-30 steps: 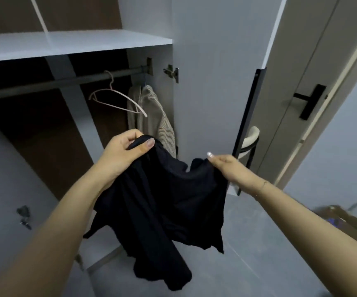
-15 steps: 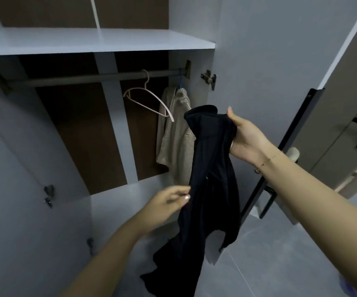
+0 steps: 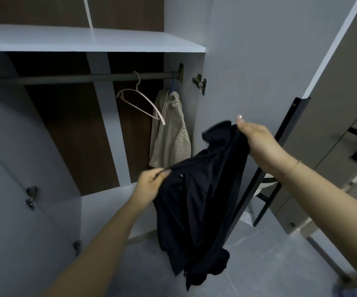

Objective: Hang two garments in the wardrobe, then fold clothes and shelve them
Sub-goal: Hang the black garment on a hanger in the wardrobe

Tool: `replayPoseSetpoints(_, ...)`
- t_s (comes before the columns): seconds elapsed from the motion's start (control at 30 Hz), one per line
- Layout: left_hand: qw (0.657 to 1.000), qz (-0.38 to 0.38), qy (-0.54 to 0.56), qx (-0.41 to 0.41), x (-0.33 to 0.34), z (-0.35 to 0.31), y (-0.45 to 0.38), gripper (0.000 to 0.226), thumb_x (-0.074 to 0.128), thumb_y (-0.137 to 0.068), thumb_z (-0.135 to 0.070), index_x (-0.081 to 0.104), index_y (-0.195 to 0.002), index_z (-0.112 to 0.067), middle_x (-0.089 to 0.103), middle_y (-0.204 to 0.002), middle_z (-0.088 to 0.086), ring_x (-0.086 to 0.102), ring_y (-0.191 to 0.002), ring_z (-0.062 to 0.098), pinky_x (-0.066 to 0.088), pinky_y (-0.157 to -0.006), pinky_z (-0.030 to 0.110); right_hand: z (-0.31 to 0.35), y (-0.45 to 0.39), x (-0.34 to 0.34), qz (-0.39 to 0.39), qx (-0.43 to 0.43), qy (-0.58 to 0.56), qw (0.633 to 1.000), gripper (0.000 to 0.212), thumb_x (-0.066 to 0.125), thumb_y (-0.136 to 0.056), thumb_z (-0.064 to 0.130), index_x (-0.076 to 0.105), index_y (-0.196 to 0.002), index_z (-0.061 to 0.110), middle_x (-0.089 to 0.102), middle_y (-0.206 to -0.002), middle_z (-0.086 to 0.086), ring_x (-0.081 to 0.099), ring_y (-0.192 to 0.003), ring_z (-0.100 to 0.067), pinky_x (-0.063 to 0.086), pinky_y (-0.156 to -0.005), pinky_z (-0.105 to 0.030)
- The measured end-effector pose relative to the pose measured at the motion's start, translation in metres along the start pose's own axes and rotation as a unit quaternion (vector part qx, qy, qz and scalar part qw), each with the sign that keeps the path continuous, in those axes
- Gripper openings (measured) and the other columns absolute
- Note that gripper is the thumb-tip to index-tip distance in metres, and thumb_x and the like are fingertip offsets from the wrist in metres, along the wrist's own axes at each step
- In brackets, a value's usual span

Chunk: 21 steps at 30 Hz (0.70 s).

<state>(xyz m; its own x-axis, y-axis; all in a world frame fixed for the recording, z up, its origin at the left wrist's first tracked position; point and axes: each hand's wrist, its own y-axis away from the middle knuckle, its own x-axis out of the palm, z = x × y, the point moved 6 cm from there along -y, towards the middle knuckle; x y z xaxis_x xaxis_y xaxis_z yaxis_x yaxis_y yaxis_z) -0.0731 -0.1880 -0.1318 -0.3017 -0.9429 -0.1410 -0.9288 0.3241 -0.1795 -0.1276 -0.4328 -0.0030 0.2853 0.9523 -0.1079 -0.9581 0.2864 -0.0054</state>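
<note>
A black garment (image 3: pixel 203 200) hangs in front of the open wardrobe, held by both my hands. My right hand (image 3: pixel 257 140) grips its upper end at the right. Lower and to the left, my left hand (image 3: pixel 149 185) pinches an edge of the cloth. On the dark rail (image 3: pixel 76 79) an empty pale hanger (image 3: pixel 140 101) hangs beside a striped beige garment (image 3: pixel 170 133) at the rail's right end.
A white shelf (image 3: pixel 87 41) runs above the rail. The wardrobe's right door (image 3: pixel 259 61) stands open with a hinge (image 3: pixel 199 82) on it, and another door with hinges is at the left (image 3: pixel 12 189). A chair (image 3: pixel 263 189) stands behind the right door. Grey floor below.
My left hand rose and took hold of an edge of the black garment, pulling it left. My right hand dropped a little with the upper end.
</note>
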Motion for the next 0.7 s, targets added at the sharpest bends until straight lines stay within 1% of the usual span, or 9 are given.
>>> replayPoseSetpoints(0.07,0.998,-0.028,-0.041,0.033,-0.017,-0.022,-0.004,0.033,0.052,-0.098,-0.018,0.065,-0.069,-0.011,0.062,-0.059,-0.012,0.052,-0.055,-0.005,0.039,-0.056,0.016,-0.015,-0.003,0.002,-0.006,-0.023,0.089,0.996,0.058,0.047,-0.099,0.045,0.062,-0.091,-0.011,0.061,-0.085,-0.012,0.056,-0.075,-0.025,0.045,-0.076,-0.032)
replayPoseSetpoints(0.1,0.996,-0.026,-0.070,0.050,-0.022,-0.036,-0.006,0.035,0.051,-0.099,-0.014,0.063,-0.067,-0.018,0.060,-0.058,-0.011,0.051,-0.055,-0.006,0.038,-0.057,0.015,-0.022,-0.005,0.004,-0.013,-0.031,0.111,0.993,0.049,0.050,-0.098,0.045,0.061,-0.087,-0.002,0.054,-0.081,-0.010,0.049,-0.071,-0.022,0.040,-0.072,-0.031)
replayPoseSetpoints(0.2,0.981,-0.021,-0.162,0.105,-0.028,-0.078,-0.014,0.039,0.052,-0.099,-0.014,0.055,-0.060,-0.020,0.049,-0.065,-0.001,0.047,-0.060,0.001,0.035,-0.060,0.018,-0.034,-0.011,0.011,-0.032,-0.056,0.142,0.988,0.033,0.065,-0.089,0.042,0.053,-0.096,0.012,0.042,-0.061,-0.005,0.041,-0.051,-0.008,0.036,-0.054,-0.021)
replayPoseSetpoints(0.3,0.967,-0.024,-0.221,0.127,-0.027,-0.111,-0.021,0.046,0.051,-0.099,-0.029,0.052,-0.063,0.000,0.050,-0.068,0.017,0.046,-0.061,0.011,0.035,-0.061,0.023,-0.038,-0.008,0.040,0.096,-0.084,0.171,0.977,0.063,0.069,-0.074,0.064,0.043,-0.127,0.042,0.055,-0.082,0.010,0.051,-0.063,0.001,0.042,-0.063,-0.016)
replayPoseSetpoints(0.37,0.963,-0.015,-0.241,0.119,-0.029,-0.125,-0.028,0.053,0.050,-0.098,-0.040,0.051,-0.069,0.004,0.052,-0.067,0.021,0.046,-0.058,0.016,0.036,-0.059,0.026,-0.036,0.001,0.065,0.197,-0.108,0.228,0.947,0.063,0.061,-0.063,0.083,0.051,-0.117,0.054,0.062,-0.097,0.021,0.061,-0.081,0.008,0.049,-0.075,-0.015)
replayPoseSetpoints(0.47,0.960,0.008,-0.258,0.112,-0.039,-0.138,-0.036,0.050,0.056,-0.091,-0.050,0.056,-0.066,-0.007,0.053,-0.061,0.011,0.047,-0.056,0.015,0.038,-0.056,0.029,-0.025,0.004,0.091,0.247,-0.153,0.255,0.922,0.046,0.065,-0.074,0.071,0.070,-0.086,0.027,0.070,-0.078,0.011,0.065,-0.069,-0.005,0.054,-0.067,-0.031)
replayPoseSetpoints(0.57,0.962,0.021,-0.263,0.074,-0.061,-0.135,-0.032,0.048,0.069,-0.070,-0.061,0.045,-0.057,-0.022,0.046,-0.055,-0.011,0.045,-0.055,0.002,0.034,-0.054,0.019,-0.007,-0.004,0.093,0.236,-0.128,0.099,0.958,0.033,0.069,-0.087,0.038,0.069,-0.066,0.013,0.064,-0.063,0.001,0.059,-0.057,-0.009,0.046,-0.054,-0.021)
replayPoseSetpoints(0.63,0.969,0.076,-0.236,-0.004,-0.072,-0.116,-0.022,0.042,0.081,-0.061,-0.056,0.057,-0.063,-0.022,0.060,-0.065,-0.011,0.059,-0.062,0.004,0.043,-0.057,0.016,0.001,-0.006,0.098,0.283,-0.086,0.029,0.955,0.025,0.068,-0.089,0.036,0.074,-0.072,0.018,0.072,-0.073,0.000,0.067,-0.066,-0.008,0.049,-0.059,-0.016)
replayPoseSetpoints(0.7,0.959,0.131,-0.241,-0.075,-0.079,-0.088,-0.007,0.027,0.088,-0.066,-0.038,0.071,-0.084,-0.026,0.073,-0.086,-0.010,0.069,-0.080,0.006,0.051,-0.064,0.014,0.004,-0.005,0.110,0.328,-0.053,0.003,0.943,0.032,0.069,-0.087,0.039,0.074,-0.090,0.008,0.075,-0.091,-0.009,0.070,-0.081,-0.015,0.053,-0.070,-0.020)
